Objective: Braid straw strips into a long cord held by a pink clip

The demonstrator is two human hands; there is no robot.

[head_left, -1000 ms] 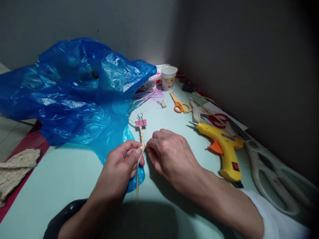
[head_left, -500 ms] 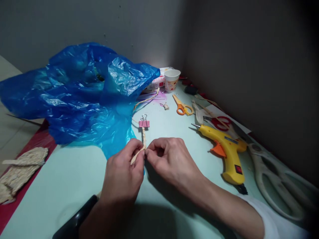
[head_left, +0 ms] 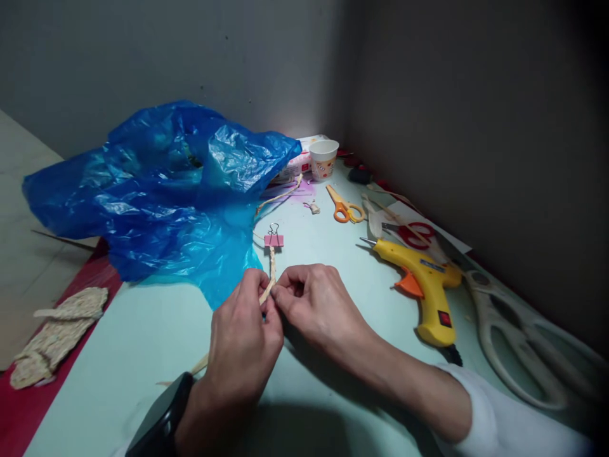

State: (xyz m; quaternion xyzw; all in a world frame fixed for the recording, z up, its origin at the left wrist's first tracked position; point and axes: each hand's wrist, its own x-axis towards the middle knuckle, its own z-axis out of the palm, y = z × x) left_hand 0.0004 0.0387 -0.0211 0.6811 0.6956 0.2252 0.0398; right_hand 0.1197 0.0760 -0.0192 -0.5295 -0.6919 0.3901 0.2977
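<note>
A narrow pale braid [head_left: 273, 261] runs toward me from a pink binder clip [head_left: 274, 241] that grips its far end on the table. My left hand [head_left: 245, 333] is closed on the near end, pinching a flat pale strand between thumb and fingers. Fingertips of my right hand [head_left: 316, 301] press together at the same spot, right beside the left thumb, holding the braid's working end. The exact strands between the fingertips are hidden. Past my left wrist, loose strand ends [head_left: 200, 364] stick out over the table.
A crumpled blue plastic bag [head_left: 190, 190] spreads over the left and back. On the right lie a yellow glue gun [head_left: 428, 285], large grey scissors [head_left: 514, 343], red-handled scissors [head_left: 419, 235] and orange scissors [head_left: 342, 206]. A paper cup [head_left: 324, 158] stands behind; a woven piece [head_left: 61, 330] lies left.
The view has shifted slightly. My left hand has turned a little and drawn closer to the right, and the pale strand between them now lies at a different angle. Both hands keep their pinch.
</note>
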